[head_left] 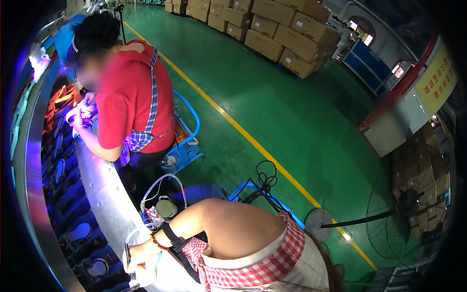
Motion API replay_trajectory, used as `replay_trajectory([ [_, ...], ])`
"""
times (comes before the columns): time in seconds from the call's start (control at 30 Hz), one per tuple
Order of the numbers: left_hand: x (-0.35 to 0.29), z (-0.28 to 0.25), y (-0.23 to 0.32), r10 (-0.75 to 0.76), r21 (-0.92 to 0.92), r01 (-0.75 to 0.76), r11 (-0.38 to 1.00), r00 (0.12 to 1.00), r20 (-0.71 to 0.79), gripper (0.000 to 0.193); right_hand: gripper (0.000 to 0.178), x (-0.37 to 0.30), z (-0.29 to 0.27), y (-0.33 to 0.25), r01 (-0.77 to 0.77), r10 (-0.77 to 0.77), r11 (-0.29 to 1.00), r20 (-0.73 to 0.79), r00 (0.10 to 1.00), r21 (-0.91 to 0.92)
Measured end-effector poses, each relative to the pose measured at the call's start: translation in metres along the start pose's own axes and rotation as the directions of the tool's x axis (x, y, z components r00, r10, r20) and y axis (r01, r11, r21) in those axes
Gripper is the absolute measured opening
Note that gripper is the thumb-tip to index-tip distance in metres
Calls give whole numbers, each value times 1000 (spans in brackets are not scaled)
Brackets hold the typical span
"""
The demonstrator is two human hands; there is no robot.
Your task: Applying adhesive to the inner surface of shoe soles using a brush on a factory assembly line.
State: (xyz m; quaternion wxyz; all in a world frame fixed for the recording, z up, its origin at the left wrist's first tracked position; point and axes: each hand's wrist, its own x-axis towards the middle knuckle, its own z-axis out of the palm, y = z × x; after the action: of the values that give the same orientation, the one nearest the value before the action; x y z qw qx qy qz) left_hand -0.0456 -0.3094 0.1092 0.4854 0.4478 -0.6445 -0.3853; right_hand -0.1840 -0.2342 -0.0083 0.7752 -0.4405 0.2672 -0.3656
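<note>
From the lower edge my bare right arm reaches left, with a black strap and a beaded bracelet at the wrist. My right hand (140,256) closes around a slim, dark pen-like tool (128,254), held upright over the edge of the metal ledge (104,187). A thin clear tube (133,232) curves down to the tool. Beneath the fingers, a pale object (146,278) shows in bright glare; its kind is unclear. I cannot see my left hand.
Dark shoe parts and pale soles (79,231) fill the line beyond the ledge. Ahead, a co-worker in red (134,97) sits on a blue chair (187,151), handling a shoe under purple light. A round-lidded container (166,208), a standing fan (389,214) and stacked cartons (287,39) stand right.
</note>
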Motion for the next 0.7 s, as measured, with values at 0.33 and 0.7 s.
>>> replay_trajectory([
  [0.33, -84, -155, 51, 28, 298, 133, 945, 878, -478, 50, 19, 21, 3, 13, -197, 197, 980, 24, 980, 0],
  [0.7, -120, -240, 159, -29, 751, 632, 194, 769, -639, 66, 23, 42, 21, 12, -278, 262, 960, 227, 938, 39],
])
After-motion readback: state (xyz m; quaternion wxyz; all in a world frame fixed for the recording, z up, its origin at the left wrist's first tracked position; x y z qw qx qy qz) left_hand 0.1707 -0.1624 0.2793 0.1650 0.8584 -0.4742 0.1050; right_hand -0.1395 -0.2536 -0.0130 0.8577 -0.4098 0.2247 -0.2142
